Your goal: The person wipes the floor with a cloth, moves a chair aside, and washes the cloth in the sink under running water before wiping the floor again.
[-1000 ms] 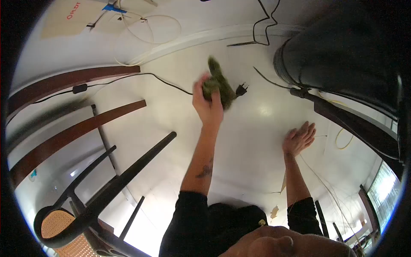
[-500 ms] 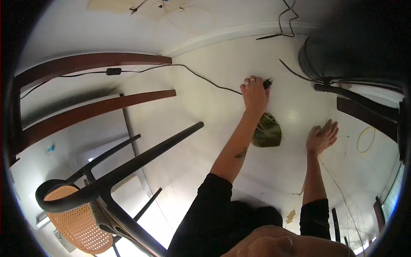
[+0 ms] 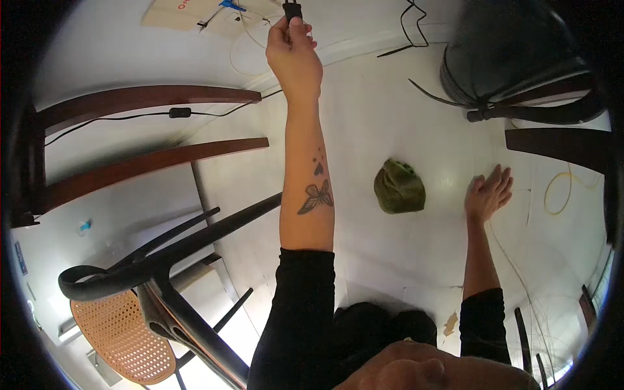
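Note:
My left hand point(image 3: 298, 62) is raised at the top of the head view, its fingers closed on a black two-pin plug point(image 3: 294, 12) with the prongs pointing away from me. A black cord with an inline switch point(image 3: 180, 113) runs to the left past a dark wooden leg; its stretch near my hand is partly hidden. On the pale floor point(image 3: 364, 117) lies a crumpled green cloth point(image 3: 399, 188), between my two arms and touched by neither hand. My right hand point(image 3: 487, 195) rests on the floor to the right of the cloth, fingers stretched out.
Reddish-brown wooden bars point(image 3: 156, 170) and a black chair with a cane seat point(image 3: 123, 338) stand at the left. A large black bag-like object point(image 3: 513, 58) is at the upper right. Yellow cord loops point(image 3: 557, 195) lie at the right. A beige panel point(image 3: 172, 14) is on the far side.
My left hand has moved up and left with the plug, away from the floor near the cloth. The green cloth is now fully uncovered. My right hand has stayed in place.

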